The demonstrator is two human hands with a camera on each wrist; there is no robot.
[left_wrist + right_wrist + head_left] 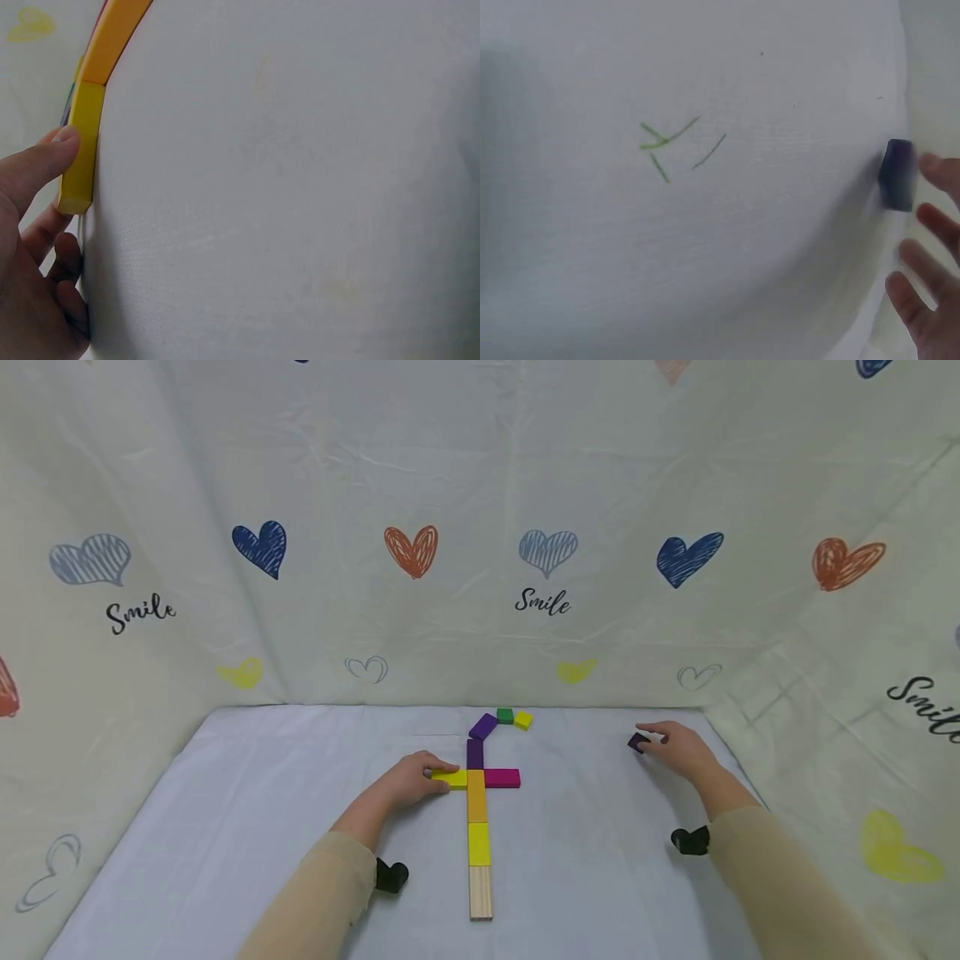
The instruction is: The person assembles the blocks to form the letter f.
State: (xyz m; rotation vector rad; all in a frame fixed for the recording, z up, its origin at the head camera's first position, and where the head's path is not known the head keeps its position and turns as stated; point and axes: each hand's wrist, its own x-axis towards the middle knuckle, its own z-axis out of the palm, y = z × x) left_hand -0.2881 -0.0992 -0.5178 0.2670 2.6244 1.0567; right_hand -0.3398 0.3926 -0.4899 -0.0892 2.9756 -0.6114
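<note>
My left hand (411,779) pinches a yellow block (454,780), thumb along the near side and index finger at the far side. Its inner end meets an orange block (477,796) in a flat row. At the far right, my right hand (678,750) has its fingers spread beside a small dark purple block (638,742). In the right wrist view that purple block (897,176) is blurred, standing just off the thumb tip. Opposite the left hand's block, a magenta block (502,778) extends rightward from the row.
Below the orange block, the row continues with a yellow block (478,844) and a plain wooden block (481,893). Above are a purple block (476,754), a slanted purple one (483,726), a green block (505,716) and a small yellow block (522,720). A heart-printed cloth (465,635) hangs behind.
</note>
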